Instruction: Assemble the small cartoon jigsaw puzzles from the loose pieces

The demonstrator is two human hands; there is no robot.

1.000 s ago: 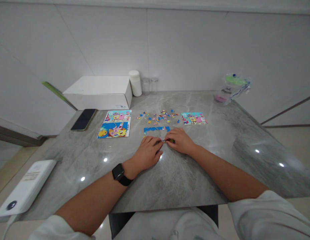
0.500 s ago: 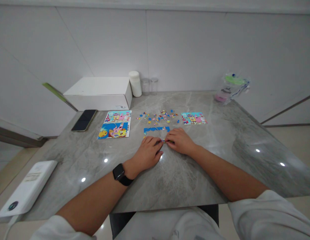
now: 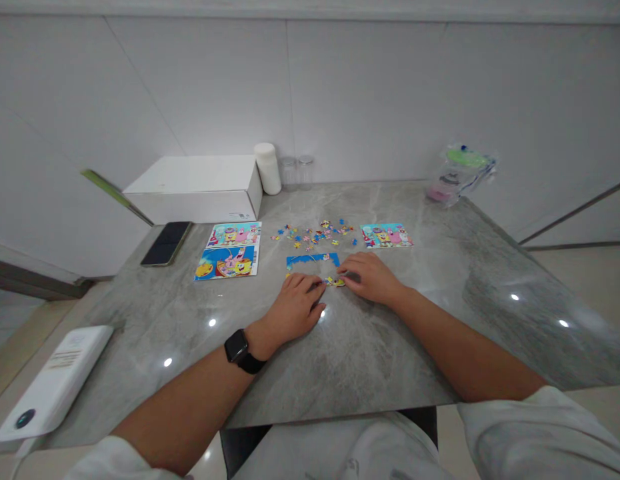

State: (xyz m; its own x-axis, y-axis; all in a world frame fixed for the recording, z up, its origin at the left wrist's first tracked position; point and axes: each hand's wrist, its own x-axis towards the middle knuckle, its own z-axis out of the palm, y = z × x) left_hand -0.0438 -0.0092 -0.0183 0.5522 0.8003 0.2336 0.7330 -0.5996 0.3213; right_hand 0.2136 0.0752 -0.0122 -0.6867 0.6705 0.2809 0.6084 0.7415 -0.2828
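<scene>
A partly joined jigsaw with a blue top edge (image 3: 313, 258) lies on the grey table in front of me. My left hand (image 3: 301, 303) rests over its lower left part, fingers curled; what they may hold is hidden. My right hand (image 3: 369, 277) is at the lower right corner, thumb and fingertips close together, with nothing I can make out between them. Between the hands, yellowish joined pieces (image 3: 334, 282) show. Behind the jigsaw, several loose pieces (image 3: 320, 235) are scattered. A picture card (image 3: 387, 235) lies to the right, and two picture sheets (image 3: 229, 251) lie to the left.
A phone (image 3: 167, 243), a white box (image 3: 193, 189), a white bottle (image 3: 268, 169) and two clear jars (image 3: 297, 174) stand or lie behind and left. A bagged cup (image 3: 460, 176) is at the back right, a white power bank (image 3: 55, 380) at the left edge.
My right hand has shifted slightly right and away from my left fingertips, uncovering the yellowish pieces at the lower edge. My left hand has stayed nearly still.
</scene>
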